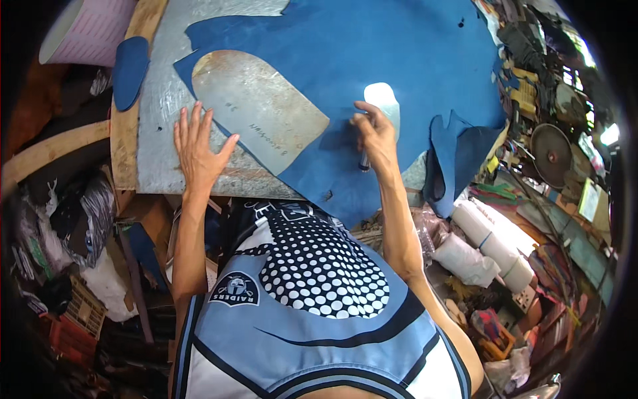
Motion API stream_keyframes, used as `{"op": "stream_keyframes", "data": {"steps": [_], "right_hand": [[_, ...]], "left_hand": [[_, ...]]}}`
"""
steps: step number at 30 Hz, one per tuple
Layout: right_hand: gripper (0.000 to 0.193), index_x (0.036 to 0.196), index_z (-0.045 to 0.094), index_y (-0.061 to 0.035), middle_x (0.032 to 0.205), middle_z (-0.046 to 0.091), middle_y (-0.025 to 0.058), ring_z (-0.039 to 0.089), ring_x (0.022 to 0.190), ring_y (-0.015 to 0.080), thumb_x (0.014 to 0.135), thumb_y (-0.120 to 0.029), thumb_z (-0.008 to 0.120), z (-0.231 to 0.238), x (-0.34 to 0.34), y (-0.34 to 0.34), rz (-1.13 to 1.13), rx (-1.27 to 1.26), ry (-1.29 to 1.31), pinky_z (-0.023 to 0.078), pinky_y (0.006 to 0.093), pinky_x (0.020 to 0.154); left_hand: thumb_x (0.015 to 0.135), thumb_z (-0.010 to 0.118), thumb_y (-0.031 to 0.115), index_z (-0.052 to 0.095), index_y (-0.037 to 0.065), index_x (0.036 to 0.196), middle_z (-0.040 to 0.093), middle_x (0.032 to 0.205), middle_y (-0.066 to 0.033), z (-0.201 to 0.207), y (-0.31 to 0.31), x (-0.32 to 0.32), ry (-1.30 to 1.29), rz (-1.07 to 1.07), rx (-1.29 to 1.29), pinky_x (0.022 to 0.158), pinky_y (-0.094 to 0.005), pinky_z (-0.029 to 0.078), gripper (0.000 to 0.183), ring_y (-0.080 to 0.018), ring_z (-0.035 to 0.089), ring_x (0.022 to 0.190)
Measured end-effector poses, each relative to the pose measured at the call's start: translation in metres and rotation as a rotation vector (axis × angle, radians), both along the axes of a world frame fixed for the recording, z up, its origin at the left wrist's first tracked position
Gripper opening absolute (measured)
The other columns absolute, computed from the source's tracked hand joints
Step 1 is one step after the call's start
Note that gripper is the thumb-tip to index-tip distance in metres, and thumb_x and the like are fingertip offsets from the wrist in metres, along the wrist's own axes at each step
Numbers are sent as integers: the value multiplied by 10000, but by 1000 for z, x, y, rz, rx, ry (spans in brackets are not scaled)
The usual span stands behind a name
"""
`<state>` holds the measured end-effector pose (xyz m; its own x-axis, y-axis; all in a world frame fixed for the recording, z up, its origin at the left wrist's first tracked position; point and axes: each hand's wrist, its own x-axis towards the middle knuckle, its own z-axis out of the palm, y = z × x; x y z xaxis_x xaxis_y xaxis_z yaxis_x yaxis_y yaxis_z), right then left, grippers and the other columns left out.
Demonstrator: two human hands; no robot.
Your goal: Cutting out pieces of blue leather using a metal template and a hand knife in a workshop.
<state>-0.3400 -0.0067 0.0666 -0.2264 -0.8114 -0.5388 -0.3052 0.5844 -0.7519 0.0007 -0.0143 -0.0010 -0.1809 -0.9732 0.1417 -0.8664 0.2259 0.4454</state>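
Left grip [197, 143] lies flat with the fingers spread wide. It presses on the grey metal sheet [159, 100] that covers the counter, just beside the edge of the big blue sheet [372, 60]. It holds nothing.

Right grip [376, 136] is pressed together around a thin dark tool [364, 161], maybe a pen or a small knife. I cannot tell which. The tool's tip points down onto the blue sheet. The fingertips touch a small shiny metal shape [385, 100] that lies on the blue sheet.

That blue sheet is spread across most of the counter. It looks like soft leather or suede. One corner hangs down over the right edge and folds, so I think it is floppy and light. It could slide or wrinkle if it is pushed. A flat hand on top would hold it best. To lift it, take it by an edge.

Close to the left hand, a hole shaped like a shoe sole [259, 110] shows in the blue sheet, and the grey metal shows through it. One blue sole piece [129, 72] lies apart near the counter's left edge. White rolls [495, 246] lie lower down on the right.
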Motion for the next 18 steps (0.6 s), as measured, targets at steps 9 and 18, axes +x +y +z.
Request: {"op": "stream_keyframes", "data": {"steps": [9,18], "right_hand": [[324,1262,642,-46,785,594,2,562,662,85,951,-116,586,-2,5,50,-69,64,-40,471,240,575],[432,1342,605,-84,813,624,76,539,722,140,912,-109,626,-17,33,40,153,-92,209,477,293,702]], "left_hand": [[779,788,420,573,40,1340,423,1522,-143,-5,-5,1,-39,-7,-11,1178,-535,201,711,-381,295,1450],[757,804,452,592,23,1304,458,1490,-165,1,-2,0,-41,17,1,1152,-552,233,727,-399,329,1425]]}}
